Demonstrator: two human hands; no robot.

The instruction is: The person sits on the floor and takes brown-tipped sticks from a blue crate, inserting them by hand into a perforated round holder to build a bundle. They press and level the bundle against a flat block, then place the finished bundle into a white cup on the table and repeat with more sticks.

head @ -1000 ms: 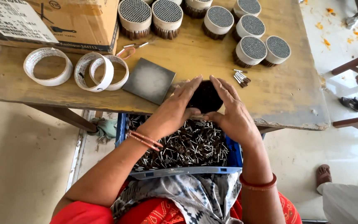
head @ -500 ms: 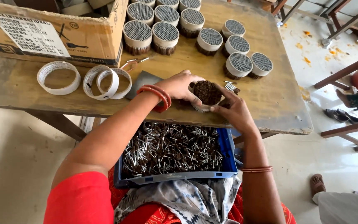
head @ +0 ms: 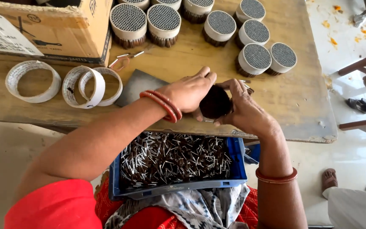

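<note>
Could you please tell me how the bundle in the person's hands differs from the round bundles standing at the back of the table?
The held bundle is gripped by both the left hand and right hand and looks dark, with no band visible; the finished bundles stand free on the table, wrapped in white bands, pale tops up. Both are round.

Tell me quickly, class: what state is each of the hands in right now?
Left hand: closed around the dark round bundle, holding it.
Right hand: also closed on the dark round bundle, gripping it from the other side.
</note>
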